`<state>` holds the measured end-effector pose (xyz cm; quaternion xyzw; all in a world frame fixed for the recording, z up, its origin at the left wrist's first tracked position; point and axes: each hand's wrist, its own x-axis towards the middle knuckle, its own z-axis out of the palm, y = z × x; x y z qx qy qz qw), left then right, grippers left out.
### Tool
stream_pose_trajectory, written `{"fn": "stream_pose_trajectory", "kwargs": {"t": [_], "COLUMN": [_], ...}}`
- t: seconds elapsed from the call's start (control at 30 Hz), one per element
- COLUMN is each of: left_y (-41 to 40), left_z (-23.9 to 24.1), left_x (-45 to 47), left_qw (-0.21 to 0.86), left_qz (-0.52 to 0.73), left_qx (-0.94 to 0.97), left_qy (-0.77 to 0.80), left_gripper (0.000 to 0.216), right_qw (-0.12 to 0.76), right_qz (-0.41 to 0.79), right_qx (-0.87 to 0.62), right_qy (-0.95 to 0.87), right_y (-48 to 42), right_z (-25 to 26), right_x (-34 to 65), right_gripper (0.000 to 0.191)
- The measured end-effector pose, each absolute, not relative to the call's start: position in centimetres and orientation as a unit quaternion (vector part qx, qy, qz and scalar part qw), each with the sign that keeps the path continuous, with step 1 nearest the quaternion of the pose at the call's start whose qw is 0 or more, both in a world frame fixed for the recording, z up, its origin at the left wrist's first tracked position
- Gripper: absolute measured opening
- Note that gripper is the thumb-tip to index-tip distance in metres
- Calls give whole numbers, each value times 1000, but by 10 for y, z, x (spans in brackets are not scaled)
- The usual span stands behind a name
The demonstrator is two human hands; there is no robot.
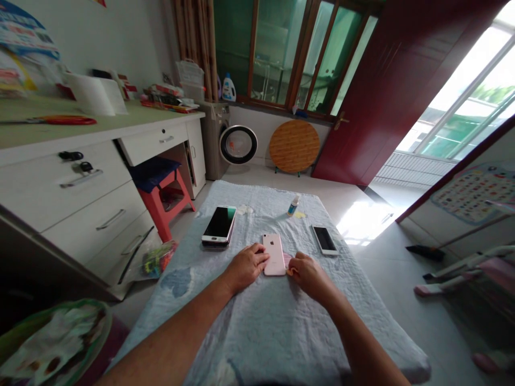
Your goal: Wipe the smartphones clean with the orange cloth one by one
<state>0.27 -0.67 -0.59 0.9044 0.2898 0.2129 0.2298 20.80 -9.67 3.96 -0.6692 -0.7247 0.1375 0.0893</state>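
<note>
A pink smartphone (274, 256) lies back side up on the cloth-covered table (257, 327), its camera end pointing away from me. Along its left edge my left hand (247, 264) is closed, fingertips pressing the phone's side. My right hand (306, 272) is curled into a pinch at the phone's lower right edge. A small orange-tan bit shows at its fingertips, too small to name. To the left, a white phone with a dark screen (220, 222) rests on top of another one. Another white phone (325, 239) lies screen up on the right.
A small spray bottle (293, 206) stands near the table's far edge. A red stool (161, 198) and a desk with drawers (100, 187) are on the left, with a waste bin (105, 327) at lower left. Behind are a washing machine (215, 139) and a round wooden board (294, 146).
</note>
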Motion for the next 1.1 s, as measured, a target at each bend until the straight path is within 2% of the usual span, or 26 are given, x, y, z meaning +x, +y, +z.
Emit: {"fn": "stream_pose_trajectory", "kwargs": {"t": [0.1,0.27,0.37,0.7,0.97,1.1], "left_y": [-7,-8,-9,-9,-9,-9], "left_z": [-6,-4,-4,-4,-4,-3], "left_x": [2,2,1,2,1,1], "left_qw": [227,222,217,214,216,213], "left_qz": [213,214,214,220,216,214], "left_qx": [905,907,909,909,909,911], "left_qy": [289,288,283,283,282,280], "left_gripper": [28,27,27,28,30,30], "right_qw": [130,237,266,230,329,299], "right_qz": [111,-4,-17,-32,-13,5], "right_qx": [-673,-726,-740,-772,-735,-745], "right_qy": [-719,-646,-618,-592,-592,-596], "right_y": [-86,-52,-37,-41,-39,-42], "right_z": [41,34,19,-2,-5,0], "right_x": [224,244,251,252,250,248], "right_gripper": [18,18,19,37,26,18]}}
